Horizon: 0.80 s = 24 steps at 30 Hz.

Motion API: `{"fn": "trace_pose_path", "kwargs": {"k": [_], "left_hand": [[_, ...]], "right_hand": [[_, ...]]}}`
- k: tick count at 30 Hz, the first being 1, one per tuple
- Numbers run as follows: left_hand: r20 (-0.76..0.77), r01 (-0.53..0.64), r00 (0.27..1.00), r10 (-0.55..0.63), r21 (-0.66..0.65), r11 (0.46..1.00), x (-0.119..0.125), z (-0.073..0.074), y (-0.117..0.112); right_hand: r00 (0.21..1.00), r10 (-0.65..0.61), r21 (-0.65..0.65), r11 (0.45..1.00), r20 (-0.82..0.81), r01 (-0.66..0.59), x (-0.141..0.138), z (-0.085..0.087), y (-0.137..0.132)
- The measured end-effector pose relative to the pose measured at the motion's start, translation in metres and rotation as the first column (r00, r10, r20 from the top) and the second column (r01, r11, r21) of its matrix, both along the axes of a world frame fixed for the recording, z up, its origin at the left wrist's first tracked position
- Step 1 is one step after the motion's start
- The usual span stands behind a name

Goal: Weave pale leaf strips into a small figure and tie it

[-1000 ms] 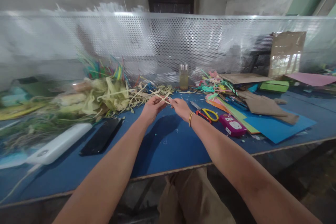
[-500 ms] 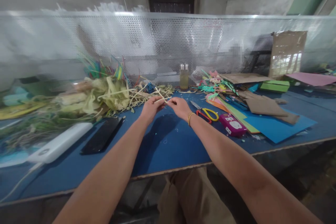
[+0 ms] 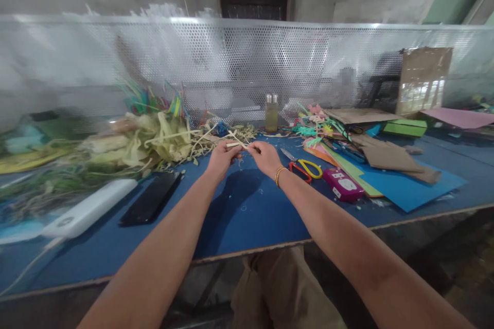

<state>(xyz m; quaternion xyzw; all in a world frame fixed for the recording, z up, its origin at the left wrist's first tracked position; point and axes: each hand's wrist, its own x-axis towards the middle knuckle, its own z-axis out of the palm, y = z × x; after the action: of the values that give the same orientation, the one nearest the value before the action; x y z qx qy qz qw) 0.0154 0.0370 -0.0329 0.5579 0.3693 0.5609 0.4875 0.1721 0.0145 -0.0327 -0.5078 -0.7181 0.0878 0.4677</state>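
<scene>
Above the blue table, my left hand [image 3: 223,158] is closed, pinching a thin pale strip [image 3: 233,144] that looks like dried leaf or husk. Close on its right, my right hand [image 3: 265,157], with a gold bracelet at the wrist, pinches pale strip material too. The strips cross between my fingertips, and I cannot tell whether it is one folded strip or two. Just behind lies a heap of dry trimmings [image 3: 210,141]. Scissors [image 3: 304,167] with red and yellow handles rest to the right of my right hand.
To the left are pale husks [image 3: 165,136], a black phone [image 3: 151,199] and a white power strip [image 3: 90,208] with a cord. A bottle [image 3: 271,115] stands at the back. On the right lie a purple box [image 3: 342,184], blue paper [image 3: 409,190] and brown cardboard [image 3: 389,155]. A perforated metal screen [image 3: 247,46] runs behind.
The pale strips between my fingertips have shifted in angle slightly, and my left fingers have curled a little. Both hands stay in nearly the same place; the rest of the table looks unchanged.
</scene>
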Motion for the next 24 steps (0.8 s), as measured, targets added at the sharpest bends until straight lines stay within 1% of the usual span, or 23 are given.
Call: {"fn": "trace_pose_path", "kwargs": {"k": [4,9,16,21,24], "left_hand": [[-0.077,-0.017,0.997,0.020,0.042,0.999,-0.001,-0.001,0.003],[-0.167,0.000,0.986,0.017,0.100,0.995,-0.001,-0.002,0.004],[-0.176,0.017,0.984,0.000,0.094,0.995,0.000,-0.003,0.003],[-0.160,0.030,0.987,-0.015,0.096,0.995,0.001,-0.003,0.003],[-0.181,0.028,0.983,-0.007,0.114,0.993,0.000,-0.003,0.003]], "right_hand": [[1.000,-0.013,0.048,0.999,-0.003,0.013,0.000,-0.001,-0.002],[0.999,-0.034,0.041,0.999,-0.023,0.035,0.000,0.002,-0.006],[0.993,-0.114,0.005,0.993,0.002,0.114,0.000,0.012,-0.013],[0.993,-0.114,0.001,0.993,0.020,0.114,0.001,0.014,-0.014],[0.994,-0.103,-0.019,0.995,-0.031,0.102,0.000,0.013,-0.014]]}}
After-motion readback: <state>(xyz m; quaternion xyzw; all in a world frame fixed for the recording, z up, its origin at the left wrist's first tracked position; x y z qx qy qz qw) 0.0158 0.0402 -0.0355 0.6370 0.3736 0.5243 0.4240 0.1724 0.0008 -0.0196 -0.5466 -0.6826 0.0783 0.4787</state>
